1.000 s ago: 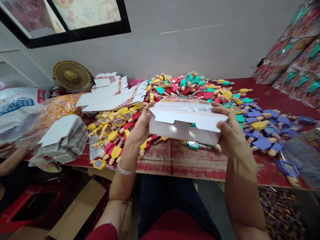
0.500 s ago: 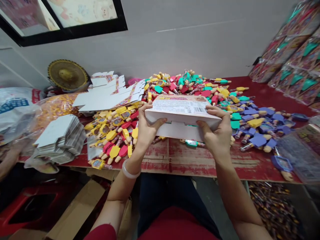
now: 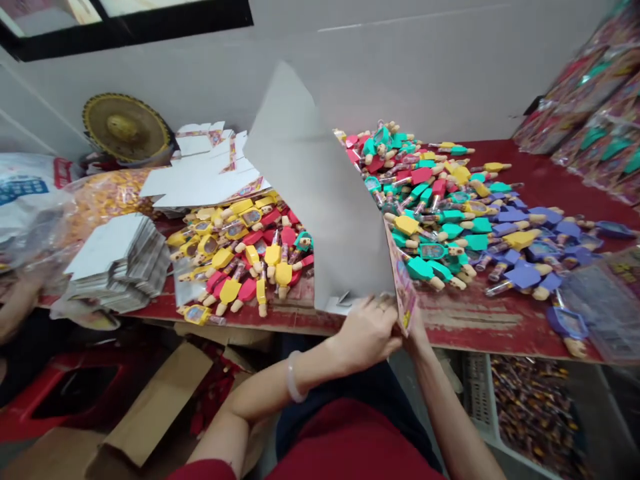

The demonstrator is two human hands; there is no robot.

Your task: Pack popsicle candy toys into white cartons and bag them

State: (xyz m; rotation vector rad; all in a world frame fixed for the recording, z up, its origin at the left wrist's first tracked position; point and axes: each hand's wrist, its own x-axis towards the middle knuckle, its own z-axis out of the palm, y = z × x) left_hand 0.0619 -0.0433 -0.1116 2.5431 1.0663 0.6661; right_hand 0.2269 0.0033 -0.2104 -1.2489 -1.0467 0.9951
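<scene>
A cardboard display box (image 3: pixel 345 227) stands tilted before me, its plain pale inside facing me and a tall pointed panel rising at the back. Its printed side wall (image 3: pixel 404 287) is on the right. At the near right corner my left hand (image 3: pixel 367 330) is closed on the box's edge, fingers bent over the inside. My right hand (image 3: pixel 417 333) grips the outside of the same corner, with most of its fingers hidden behind the printed wall. Small toy-like tubes with yellow and red caps (image 3: pixel 230 290) lie left of the box, and green-capped ones (image 3: pixel 420 268) lie right.
Flat cardboard blanks (image 3: pixel 200 180) and a stack of folded white card (image 3: pixel 107 257) lie at left. Purple-capped pieces (image 3: pixel 520 277) and a clear plastic pack (image 3: pixel 600 300) are at right. Packed goods (image 3: pixel 595 127) rise behind. Another person's hand (image 3: pixel 20 303) shows far left.
The box has been turned and opened up, from its printed side and folded flaps to its plain inside. My left hand has moved right and down, close to my right hand, which has lowered.
</scene>
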